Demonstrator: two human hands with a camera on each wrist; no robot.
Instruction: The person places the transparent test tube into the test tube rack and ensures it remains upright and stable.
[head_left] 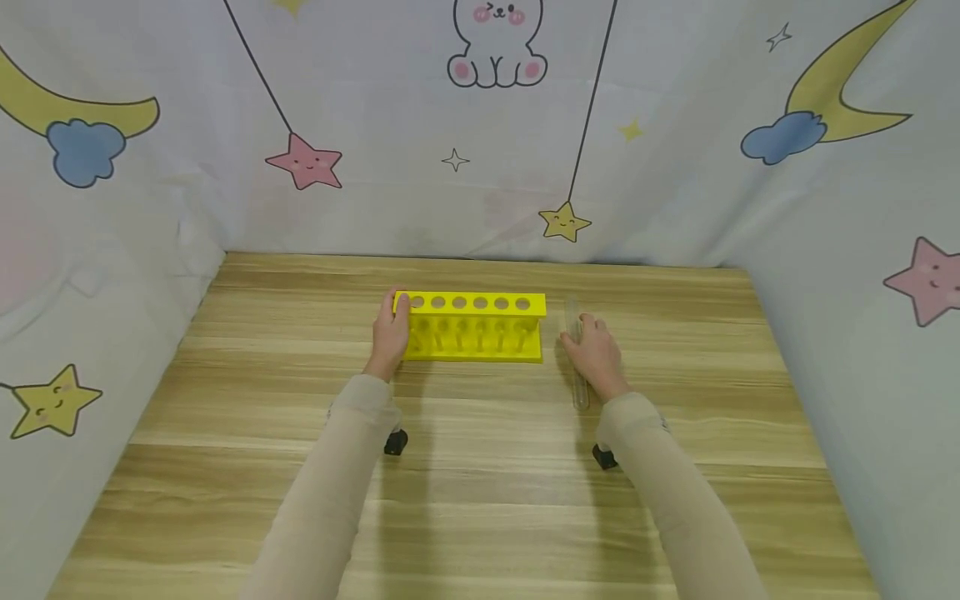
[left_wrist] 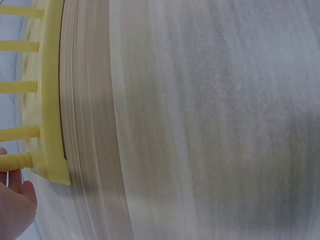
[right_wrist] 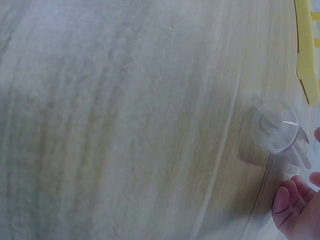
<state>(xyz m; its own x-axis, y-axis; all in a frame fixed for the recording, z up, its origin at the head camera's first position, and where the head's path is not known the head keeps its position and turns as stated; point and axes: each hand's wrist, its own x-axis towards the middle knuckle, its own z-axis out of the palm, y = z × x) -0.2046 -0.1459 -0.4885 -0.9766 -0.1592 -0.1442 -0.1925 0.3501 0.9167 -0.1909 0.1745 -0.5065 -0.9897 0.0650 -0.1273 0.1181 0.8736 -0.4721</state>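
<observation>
A yellow test tube rack (head_left: 471,310) stands toward the back of the table, with a row of holes along its top and pegs below. My left hand (head_left: 390,335) grips its left end, thumb in front; in the left wrist view the fingers lie by the end peg (left_wrist: 15,162). To the right of the rack, a clear test tube (head_left: 581,392) points lengthwise toward me. My right hand (head_left: 597,357) pinches it near its middle, thumb on the left side and fingers on the right. The tube's rounded end (right_wrist: 275,127) faces the right wrist camera.
The wood-grain table (head_left: 495,492) carries the rack and is bordered by a white printed cloth (head_left: 390,200) behind and on both sides. Small black devices (head_left: 395,442) hang under both wrists. The rack's near corner (right_wrist: 308,82) shows beside the tube.
</observation>
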